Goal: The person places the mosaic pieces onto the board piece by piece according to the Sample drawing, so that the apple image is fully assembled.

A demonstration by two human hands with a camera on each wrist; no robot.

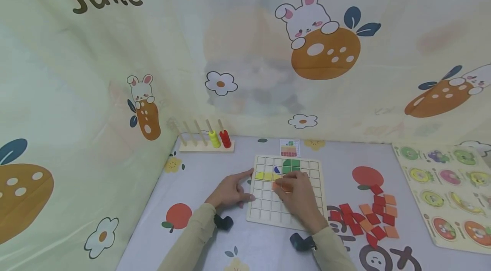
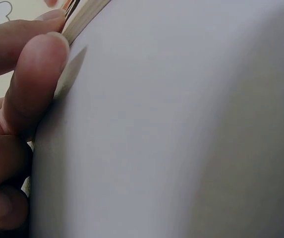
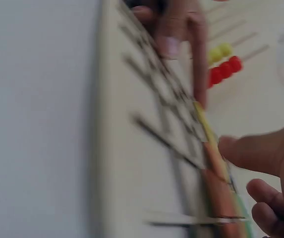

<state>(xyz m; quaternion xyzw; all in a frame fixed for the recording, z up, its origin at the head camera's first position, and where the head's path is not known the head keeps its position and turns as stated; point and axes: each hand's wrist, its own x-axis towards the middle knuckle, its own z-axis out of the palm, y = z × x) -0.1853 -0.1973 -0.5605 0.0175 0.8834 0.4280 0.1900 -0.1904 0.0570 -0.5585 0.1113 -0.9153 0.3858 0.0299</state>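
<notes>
A pale wooden grid board lies in front of me. Along its left edge rests my left hand, index finger and thumb straight and apart against the side. My right hand is over the middle of the board, fingertips by an orange tile. The right wrist view has its thumb right at the row of yellow and orange tiles, with a gap between thumb and fingers. Yellow tiles, a blue piece and green tiles sit in the grid; the hand hides some squares.
Loose red and orange tiles are scattered right of the board. A small picture card lies behind it. At back left stands a wooden peg counter with yellow and red beads. A food-picture board lies at far right.
</notes>
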